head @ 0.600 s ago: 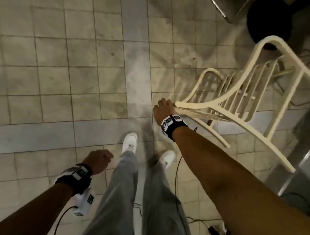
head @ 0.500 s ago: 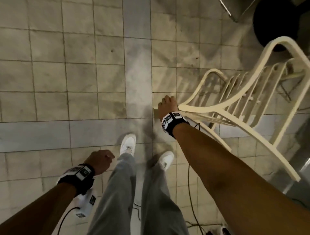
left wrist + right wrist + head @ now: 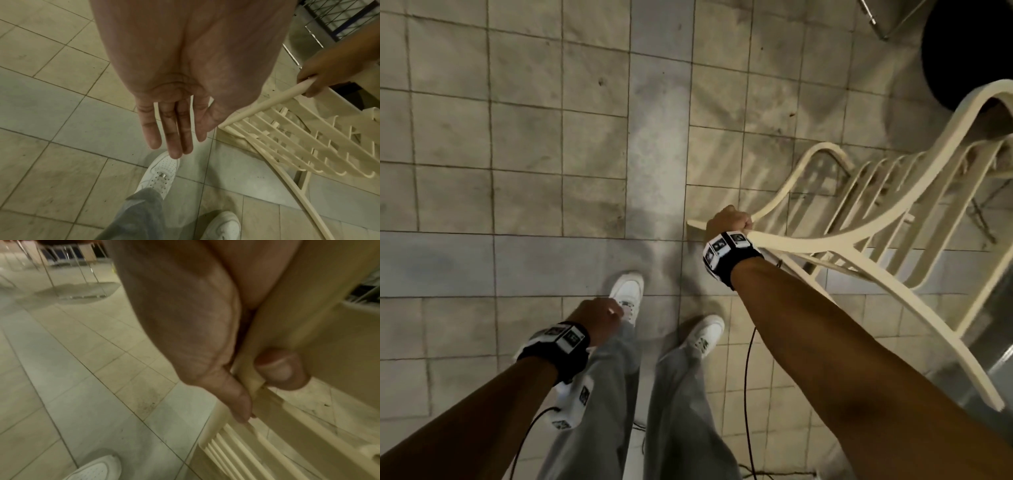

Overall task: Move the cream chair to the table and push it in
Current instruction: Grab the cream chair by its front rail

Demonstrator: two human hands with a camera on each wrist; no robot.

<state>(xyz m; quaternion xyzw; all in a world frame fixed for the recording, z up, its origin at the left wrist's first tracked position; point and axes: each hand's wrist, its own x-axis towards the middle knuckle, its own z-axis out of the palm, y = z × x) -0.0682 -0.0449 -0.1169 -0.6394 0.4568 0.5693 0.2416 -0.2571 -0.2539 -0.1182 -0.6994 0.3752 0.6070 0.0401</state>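
Observation:
The cream slatted plastic chair (image 3: 866, 219) hangs tilted above the tiled floor at the right, legs pointing down and to the right. My right hand (image 3: 729, 219) grips the top rail of its backrest. In the right wrist view the thumb (image 3: 281, 369) and fingers (image 3: 236, 395) wrap the cream rail (image 3: 273, 331). The left wrist view shows the chair (image 3: 298, 134) at the right, held by the right hand (image 3: 320, 81). My left hand (image 3: 174, 128) hangs free beside my left leg with fingers straight, holding nothing; in the head view the left hand (image 3: 599, 317) is low near the knee.
A round black base (image 3: 965, 51) and a metal frame (image 3: 876, 20) stand at the top right, just beyond the chair. My white shoes (image 3: 626, 291) step on the grey tile floor (image 3: 517, 137). A shiny metal surface (image 3: 1000, 363) lies at the lower right.
My right hand has carried the chair slightly up and to the right in view. My feet have stepped forward, and the left hand has swung closer to my leg.

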